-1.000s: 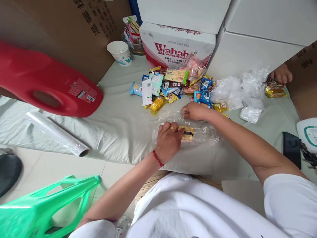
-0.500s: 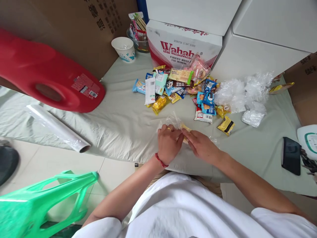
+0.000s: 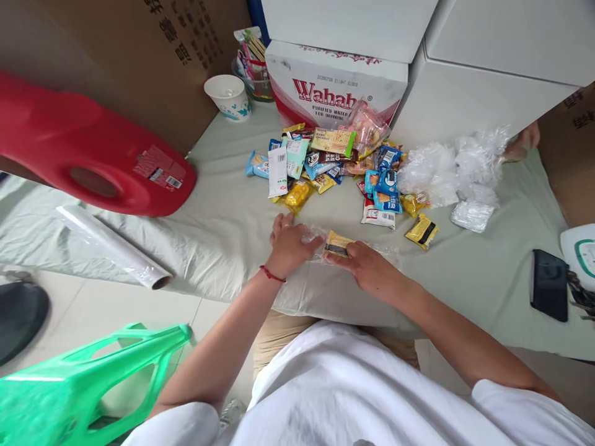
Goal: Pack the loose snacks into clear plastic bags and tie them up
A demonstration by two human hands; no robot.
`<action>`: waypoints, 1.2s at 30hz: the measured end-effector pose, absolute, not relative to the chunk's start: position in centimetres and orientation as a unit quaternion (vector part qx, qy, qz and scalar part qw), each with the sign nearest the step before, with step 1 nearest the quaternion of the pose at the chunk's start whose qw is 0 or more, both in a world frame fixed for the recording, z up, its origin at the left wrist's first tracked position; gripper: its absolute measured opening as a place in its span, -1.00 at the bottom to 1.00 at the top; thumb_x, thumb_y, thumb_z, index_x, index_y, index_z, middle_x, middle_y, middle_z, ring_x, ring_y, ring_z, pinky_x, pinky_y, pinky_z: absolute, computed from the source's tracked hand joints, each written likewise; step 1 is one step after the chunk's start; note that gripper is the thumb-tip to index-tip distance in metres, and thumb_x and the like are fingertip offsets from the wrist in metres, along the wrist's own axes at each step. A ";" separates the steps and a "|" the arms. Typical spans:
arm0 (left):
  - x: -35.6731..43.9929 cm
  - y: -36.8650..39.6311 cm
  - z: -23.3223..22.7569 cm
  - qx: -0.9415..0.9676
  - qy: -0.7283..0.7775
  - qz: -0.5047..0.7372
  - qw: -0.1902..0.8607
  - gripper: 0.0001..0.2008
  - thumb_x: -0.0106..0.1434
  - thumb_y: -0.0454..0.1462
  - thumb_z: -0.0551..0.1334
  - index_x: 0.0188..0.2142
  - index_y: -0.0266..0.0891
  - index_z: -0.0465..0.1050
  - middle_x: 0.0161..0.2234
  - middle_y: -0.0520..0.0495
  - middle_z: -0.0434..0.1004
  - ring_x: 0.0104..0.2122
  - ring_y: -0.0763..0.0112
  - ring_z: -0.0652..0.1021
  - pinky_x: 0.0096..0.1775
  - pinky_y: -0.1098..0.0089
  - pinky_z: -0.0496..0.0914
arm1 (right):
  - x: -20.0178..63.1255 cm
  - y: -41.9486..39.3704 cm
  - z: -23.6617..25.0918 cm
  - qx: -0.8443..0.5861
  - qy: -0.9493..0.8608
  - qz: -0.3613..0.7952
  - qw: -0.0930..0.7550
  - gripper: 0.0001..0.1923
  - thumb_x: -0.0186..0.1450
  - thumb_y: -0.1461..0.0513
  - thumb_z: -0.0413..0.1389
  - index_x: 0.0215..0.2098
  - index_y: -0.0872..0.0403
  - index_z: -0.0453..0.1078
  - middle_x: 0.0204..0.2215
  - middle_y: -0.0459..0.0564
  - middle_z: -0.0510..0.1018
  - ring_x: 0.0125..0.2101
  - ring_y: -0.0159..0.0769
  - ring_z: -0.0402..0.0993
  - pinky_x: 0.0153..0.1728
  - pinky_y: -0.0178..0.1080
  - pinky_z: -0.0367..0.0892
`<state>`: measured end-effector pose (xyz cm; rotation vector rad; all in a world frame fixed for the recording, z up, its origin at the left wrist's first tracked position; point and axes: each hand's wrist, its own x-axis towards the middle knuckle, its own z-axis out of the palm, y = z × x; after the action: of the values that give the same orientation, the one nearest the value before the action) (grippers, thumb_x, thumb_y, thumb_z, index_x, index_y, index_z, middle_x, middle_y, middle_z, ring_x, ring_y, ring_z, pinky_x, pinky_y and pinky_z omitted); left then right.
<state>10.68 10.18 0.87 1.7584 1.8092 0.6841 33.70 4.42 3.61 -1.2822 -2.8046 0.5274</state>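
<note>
A yellow snack packet with a dark stripe lies on a sheet of clear plastic film at the near edge of the grey-green cloth. My right hand grips the packet's near side. My left hand presses down on the film just left of the packet, fingers spread. A red cord circles my left wrist. Behind my hands lies a heap of small snack packets, blue, yellow and white.
A red plastic stool lies on its side at left, a roll of clear film below it. A paper cup, a Wahaha carton, wrapped bundles, a black phone and a green stool surround. Another person's hand shows far right.
My hands have drawn apart: the left moved left onto the film, the right now holds the yellow packet flat. The film has been laid back down from being bunched between both hands.
</note>
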 end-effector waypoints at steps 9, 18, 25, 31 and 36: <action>14.0 7.4 4.5 0.605 0.592 0.274 0.456 -0.83 0.23 -0.18 0.20 -0.46 -0.16 0.39 -0.58 0.08 0.41 -0.50 0.40 0.45 -0.40 0.39 0.30 | 33.2 4.6 3.5 -0.396 -0.899 0.184 0.020 -0.39 0.32 0.51 -0.04 0.20 -0.03 0.50 -0.22 0.06 0.45 -0.23 -0.16 0.30 -0.16 -0.19 0.24; 17.8 3.7 2.2 0.719 0.606 0.237 0.244 -0.62 0.39 -0.33 0.08 0.04 -0.14 0.61 -0.16 -0.17 0.56 -0.28 0.29 0.58 -0.29 0.34 0.42 | 38.0 2.8 6.4 -0.410 -0.830 0.314 0.210 -0.68 0.51 0.13 0.01 0.09 -0.03 0.53 -0.12 0.07 0.57 -0.06 -0.12 0.44 0.04 -0.08 0.35; 19.0 2.3 2.3 0.757 0.627 0.111 0.144 -0.60 0.46 -0.29 0.09 0.22 -0.03 0.49 -0.19 -0.13 0.61 -0.32 0.24 0.59 -0.49 0.34 0.20 | 41.8 2.7 2.3 -0.644 -0.724 0.199 0.148 -0.70 0.33 0.04 0.16 -0.21 0.10 0.54 -0.09 0.22 0.55 0.02 0.10 0.40 0.12 0.14 0.22; 19.0 1.9 1.6 0.782 0.603 0.116 0.104 -0.60 0.46 -0.32 0.09 0.21 -0.06 0.46 -0.24 -0.14 0.62 -0.28 0.23 0.60 -0.49 0.33 0.18 | 39.5 3.1 6.1 -0.646 -0.655 0.358 0.163 -0.77 0.38 0.06 0.08 -0.32 0.02 0.35 -0.45 -0.10 0.49 -0.45 -0.27 0.46 -0.37 -0.26 0.27; 19.2 2.0 1.7 0.786 0.594 0.123 0.117 -0.70 0.41 -0.40 0.08 -0.09 -0.21 0.60 -0.31 -0.19 0.60 -0.27 0.20 0.57 -0.44 0.34 0.24 | 33.2 6.3 7.0 -0.647 -0.669 0.333 0.148 -0.87 0.42 0.19 0.07 -0.31 0.03 0.33 -0.47 -0.11 0.55 -0.44 -0.30 0.47 -0.40 -0.30 0.16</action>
<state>19.17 1.96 1.69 2.3008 1.7396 0.3605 33.21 6.27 7.03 -1.8618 -1.9247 0.9585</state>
